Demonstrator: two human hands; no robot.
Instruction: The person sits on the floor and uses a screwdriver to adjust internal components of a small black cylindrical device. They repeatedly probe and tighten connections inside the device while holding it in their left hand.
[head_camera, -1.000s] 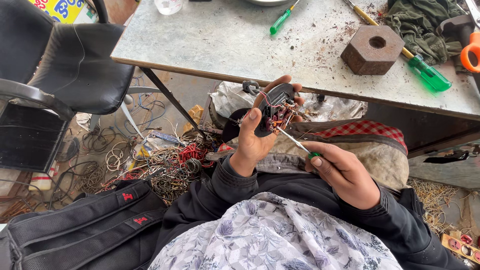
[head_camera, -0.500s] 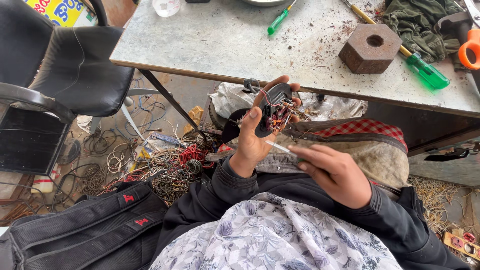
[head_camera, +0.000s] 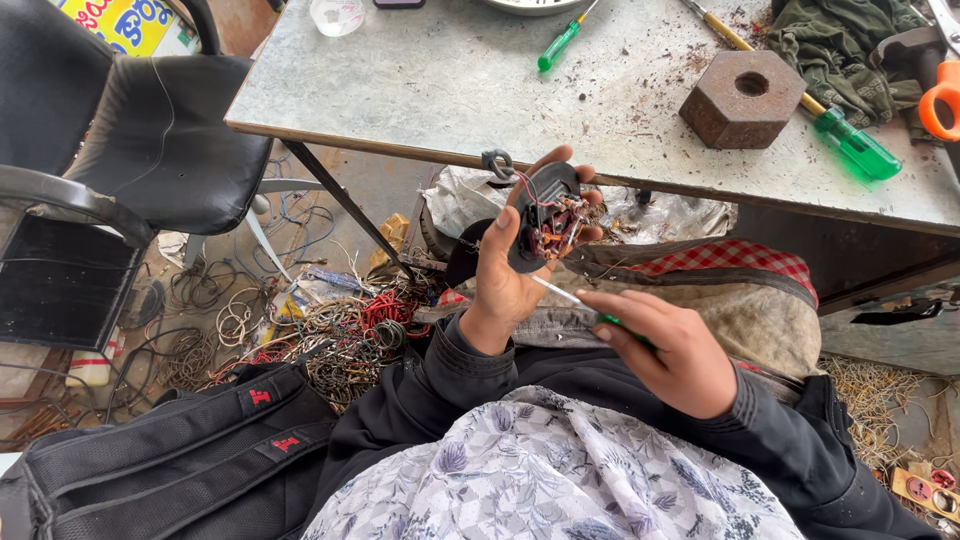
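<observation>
Chair: a black office chair (head_camera: 150, 140) stands at the far left, its seat just beside the table's left corner.
Backpack: a black backpack (head_camera: 170, 465) lies on the floor at lower left, near the person's left elbow.
Floor heap: tangled wires (head_camera: 340, 330), red and copper among them, are piled under the table edge, between the chair and the person's lap.
Table: a grey, scuffed table (head_camera: 420, 90) runs across the top, dusted with rusty crumbs.
Small screwdriver: a green-handled screwdriver (head_camera: 562, 42) lies near the table's far edge, well apart from the hands.
Left hand: the left hand (head_camera: 510, 270) is raised just below the table edge, fingers wrapped around a dark round part (head_camera: 545, 215); thumb on its near side, fingertips over the top.
Held part: it sits upright in that hand, open face showing reddish copper windings and thin wires.
Right hand: the right hand (head_camera: 665, 350), lower and to the right, is clenched on a thin green-handled tool (head_camera: 572, 300); the metal shaft points up-left, its tip at the lower edge of the round part.
Nut: a large rusty hexagonal nut (head_camera: 742, 98) rests on the table at right.
Big screwdriver: a long green-handled screwdriver (head_camera: 850, 145) lies just beside the nut, next to a crumpled green cloth (head_camera: 835, 50).
</observation>
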